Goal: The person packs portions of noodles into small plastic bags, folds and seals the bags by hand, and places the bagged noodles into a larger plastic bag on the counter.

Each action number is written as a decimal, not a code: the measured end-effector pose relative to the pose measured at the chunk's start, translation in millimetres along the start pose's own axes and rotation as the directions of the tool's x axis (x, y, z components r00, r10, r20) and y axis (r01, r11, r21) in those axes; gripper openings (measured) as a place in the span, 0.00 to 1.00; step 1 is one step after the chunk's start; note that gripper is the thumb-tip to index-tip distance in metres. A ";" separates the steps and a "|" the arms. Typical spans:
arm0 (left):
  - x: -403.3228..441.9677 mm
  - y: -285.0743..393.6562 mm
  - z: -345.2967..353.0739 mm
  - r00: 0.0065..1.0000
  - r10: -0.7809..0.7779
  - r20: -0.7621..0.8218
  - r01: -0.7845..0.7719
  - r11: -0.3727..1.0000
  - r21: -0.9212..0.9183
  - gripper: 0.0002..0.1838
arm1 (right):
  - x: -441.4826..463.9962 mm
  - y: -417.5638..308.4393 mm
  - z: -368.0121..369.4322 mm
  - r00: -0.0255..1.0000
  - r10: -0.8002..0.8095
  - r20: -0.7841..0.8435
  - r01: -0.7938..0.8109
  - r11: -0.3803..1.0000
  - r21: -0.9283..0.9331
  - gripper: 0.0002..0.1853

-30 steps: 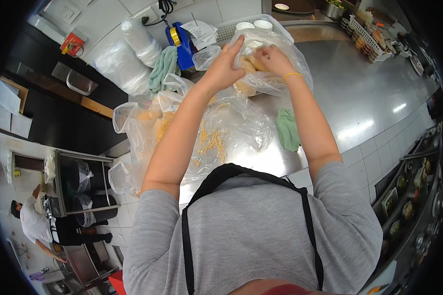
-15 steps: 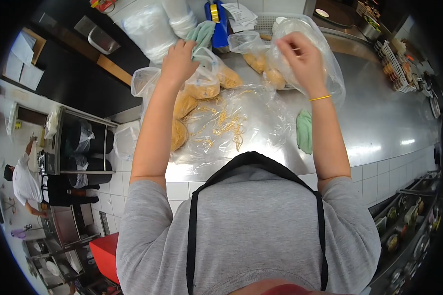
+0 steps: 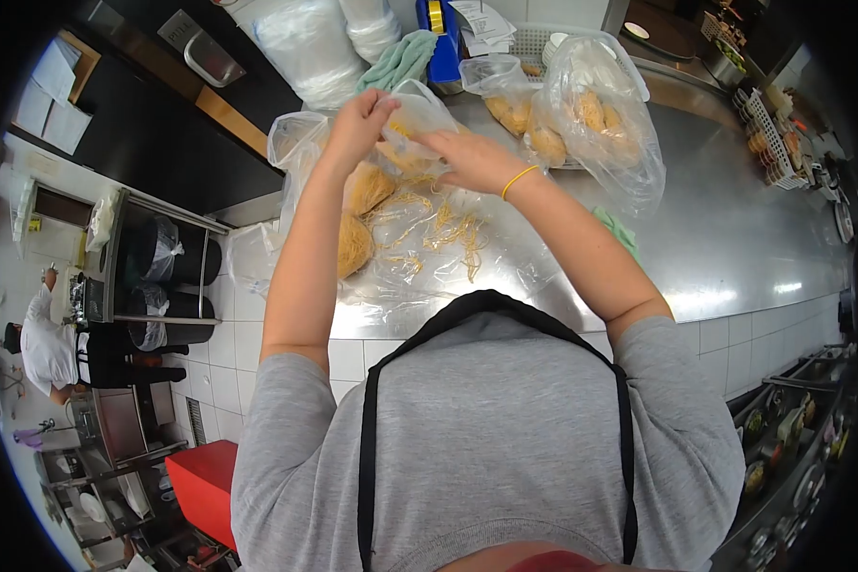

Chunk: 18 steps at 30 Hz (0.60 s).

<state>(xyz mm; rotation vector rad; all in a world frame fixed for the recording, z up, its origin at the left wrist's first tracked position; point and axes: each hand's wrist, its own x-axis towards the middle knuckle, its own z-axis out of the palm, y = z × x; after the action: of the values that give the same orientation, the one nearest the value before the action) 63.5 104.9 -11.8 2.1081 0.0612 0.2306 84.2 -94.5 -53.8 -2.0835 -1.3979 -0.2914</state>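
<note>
On the stainless-steel counter (image 3: 725, 214), loose yellow noodle strands (image 3: 459, 234) lie on a crumpled sheet of clear plastic (image 3: 520, 253); taking those strands as the clock's centre, the clear, thin-walled plastic bag of yellow noodles (image 3: 412, 119) sits at 11 o'clock. The person's left hand (image 3: 357, 126) is at its upper left edge, fingers curled together; whether they pinch the plastic cannot be told. The right hand (image 3: 475, 160), with a thin yellow band (image 3: 518, 180) at its wrist, is open, its fingers reaching to the bag's right side.

Two rounded bundles of yellow noodles (image 3: 355, 246) lie at 9 and 10 o'clock. A small, open-mouthed clear bag of noodles (image 3: 508, 110) is at 1 o'clock, and a large, loose clear bag with noodle bundles inside (image 3: 608, 133) at 2. A green cloth (image 3: 617, 231) lies at 3, partly hidden by the right forearm.

Farther out, a crumpled grey-green cloth (image 3: 398, 63) rests near 11, and a blue tape dispenser with a yellow roll (image 3: 444, 59) stands at 12 (white paper slips (image 3: 487, 27) are just beside it).
</note>
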 end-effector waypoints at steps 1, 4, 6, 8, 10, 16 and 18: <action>-3.3 6.2 -4.0 0.999 0.031 0.006 -0.031 0.997 -0.071 0.08 | -2.5 6.5 -3.0 0.994 0.074 0.077 -0.070 0.996 -0.062 0.18; -4.7 -1.2 -22.7 0.989 0.119 0.087 -0.132 0.976 0.171 0.07 | -8.2 7.1 -33.4 0.985 0.136 0.102 -0.129 0.989 -0.072 0.12; -15.5 5.6 -16.4 0.989 0.061 0.134 -0.103 0.937 0.335 0.06 | -10.3 1.9 -51.7 0.990 0.132 0.053 -0.132 0.991 -0.008 0.09; -22.5 4.0 -7.7 0.983 -0.003 0.184 -0.089 0.868 0.489 0.06 | -17.0 -2.0 -60.4 0.993 0.088 0.075 -0.089 0.996 0.002 0.07; -23.1 -0.6 2.0 0.974 -0.045 0.223 -0.068 0.879 0.473 0.05 | -25.0 -15.3 -72.2 0.994 0.104 0.030 -0.106 0.991 0.078 0.07; -58.5 14.5 23.0 0.897 0.360 0.259 -0.295 0.920 -0.256 0.13 | -35.9 -26.1 -91.3 0.993 0.074 -0.087 -0.058 0.983 0.172 0.06; -68.7 25.4 22.8 0.914 0.285 0.288 -0.217 0.945 -0.245 0.16 | -32.0 -41.4 -106.3 0.994 0.055 -0.097 -0.035 0.980 0.194 0.06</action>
<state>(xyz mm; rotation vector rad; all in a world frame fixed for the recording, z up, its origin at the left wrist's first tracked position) -0.8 63.1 -11.3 1.9141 -0.4161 0.0410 49.3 -171.1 29.6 -1.9132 -1.2648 -0.2312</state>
